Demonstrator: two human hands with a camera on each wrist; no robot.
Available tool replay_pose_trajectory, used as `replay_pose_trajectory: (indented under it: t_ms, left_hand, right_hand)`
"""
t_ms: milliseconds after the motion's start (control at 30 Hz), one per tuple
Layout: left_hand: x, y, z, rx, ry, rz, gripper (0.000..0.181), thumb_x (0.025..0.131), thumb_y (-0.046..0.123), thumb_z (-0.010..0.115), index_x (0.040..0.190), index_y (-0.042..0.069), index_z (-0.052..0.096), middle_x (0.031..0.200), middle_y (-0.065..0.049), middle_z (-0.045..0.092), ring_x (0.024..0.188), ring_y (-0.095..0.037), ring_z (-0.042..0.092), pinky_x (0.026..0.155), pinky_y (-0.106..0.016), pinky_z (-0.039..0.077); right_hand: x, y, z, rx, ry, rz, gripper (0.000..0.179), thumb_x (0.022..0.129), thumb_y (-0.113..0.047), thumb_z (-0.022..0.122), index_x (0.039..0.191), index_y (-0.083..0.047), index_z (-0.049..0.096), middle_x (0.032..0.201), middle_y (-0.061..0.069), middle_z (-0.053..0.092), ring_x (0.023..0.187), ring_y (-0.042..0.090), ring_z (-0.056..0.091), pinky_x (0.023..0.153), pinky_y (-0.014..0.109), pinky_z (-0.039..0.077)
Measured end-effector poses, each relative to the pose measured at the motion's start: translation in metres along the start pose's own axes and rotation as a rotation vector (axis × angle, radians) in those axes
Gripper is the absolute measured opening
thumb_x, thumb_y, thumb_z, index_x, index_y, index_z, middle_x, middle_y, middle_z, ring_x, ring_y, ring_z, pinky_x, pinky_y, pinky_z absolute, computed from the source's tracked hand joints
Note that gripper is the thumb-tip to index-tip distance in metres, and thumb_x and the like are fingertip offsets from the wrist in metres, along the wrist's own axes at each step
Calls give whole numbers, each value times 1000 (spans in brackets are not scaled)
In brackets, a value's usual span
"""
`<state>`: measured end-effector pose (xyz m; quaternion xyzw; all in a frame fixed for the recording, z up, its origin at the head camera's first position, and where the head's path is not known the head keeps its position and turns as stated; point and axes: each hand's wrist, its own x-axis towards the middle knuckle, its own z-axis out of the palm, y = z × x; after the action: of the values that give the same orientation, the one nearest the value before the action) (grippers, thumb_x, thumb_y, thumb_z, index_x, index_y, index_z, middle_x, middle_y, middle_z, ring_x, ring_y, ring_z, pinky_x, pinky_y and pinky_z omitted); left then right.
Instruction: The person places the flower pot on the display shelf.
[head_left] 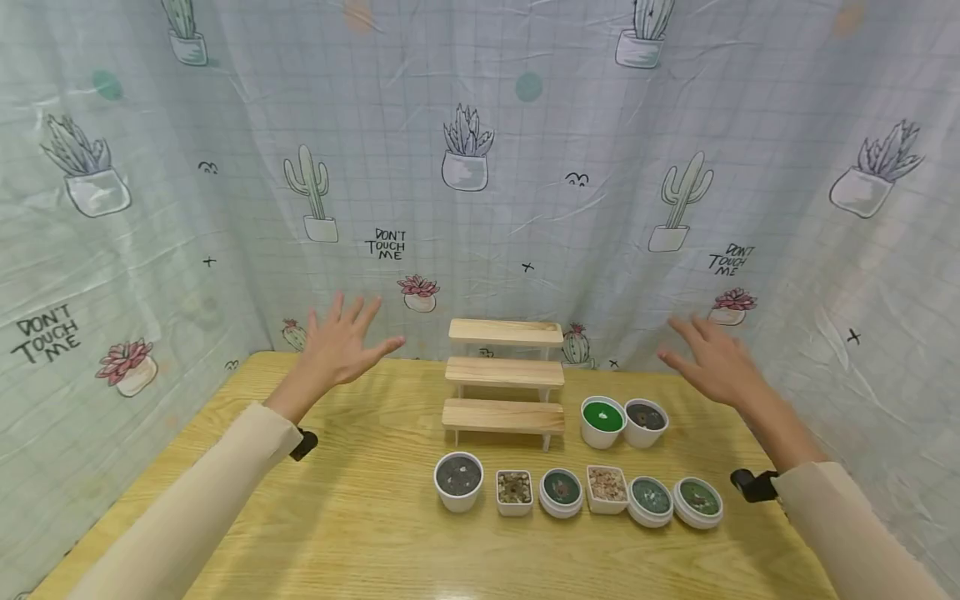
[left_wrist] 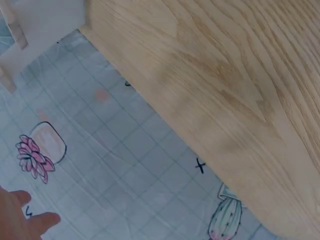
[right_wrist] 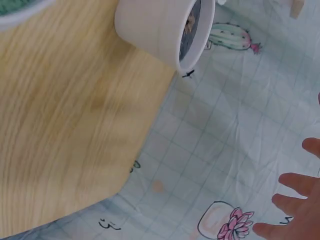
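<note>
My left hand (head_left: pixel 337 345) is raised over the table's far left part, fingers spread and holding nothing. On the other side my right hand (head_left: pixel 714 363) hovers beyond the round pots, its fingers extended and touching nothing. Between the hands stands a three-step wooden shelf (head_left: pixel 503 415) with white supports. Right of it sit a white pot with a green top (head_left: pixel 602 421) and a dark-filled pot (head_left: pixel 645 422). The right wrist view shows that dark-filled pot (right_wrist: pixel 155 30) near the table edge. Only fingertips of the left hand (left_wrist: pixel 25 215) appear in the left wrist view.
In front of the shelf, a row holds a grey-filled round pot (head_left: pixel 458 482), a square pebble pot (head_left: pixel 513 492), a low round pot (head_left: pixel 561 492), another square pot (head_left: pixel 607 489) and two low round pots (head_left: pixel 650 501). A cactus-print curtain (head_left: pixel 495 233) surrounds the wooden table (head_left: pixel 360 517).
</note>
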<state>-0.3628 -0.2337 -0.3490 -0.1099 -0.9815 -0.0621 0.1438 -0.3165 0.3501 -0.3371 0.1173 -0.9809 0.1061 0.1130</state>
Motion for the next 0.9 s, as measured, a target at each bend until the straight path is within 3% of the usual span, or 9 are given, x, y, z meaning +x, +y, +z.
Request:
replay_pose_trajectory:
  t_ms: [233,533,767,900]
  left_hand:
    - [-13,12,3,-12,38,16,97,93,85,37,165,22,26,168,-19,31,158,-48,11,116,-85,2]
    - [-34,30,11,-104,56,6,95,93,84,40,166,26,22,169,-17,29,159,-47,9,116,-85,2]
    - [-51,40,21,-217,60,-18,91,95,80,42,167,28,20,166,-18,34,157,-49,16,113,-85,18]
    - [-59,45,30,-328,63,-47,88,96,77,43,166,29,20,165,-19,35,155,-48,25,112,-81,28]
  right_hand:
    - [-19,-9,7,28,11,-28,73,106,-53,49,160,-7,33,160,37,29,147,60,24,110,85,18]
    - [-42,-21,17,58,0,-43,72,105,-52,54,159,-7,36,160,36,30,145,60,28,107,84,28]
    - [-55,-31,27,140,82,-56,64,104,-43,61,153,-5,44,153,31,43,138,56,40,102,78,38]
    - [-56,-30,34,206,88,-46,63,102,-36,65,152,-2,45,151,31,46,137,56,41,102,78,38]
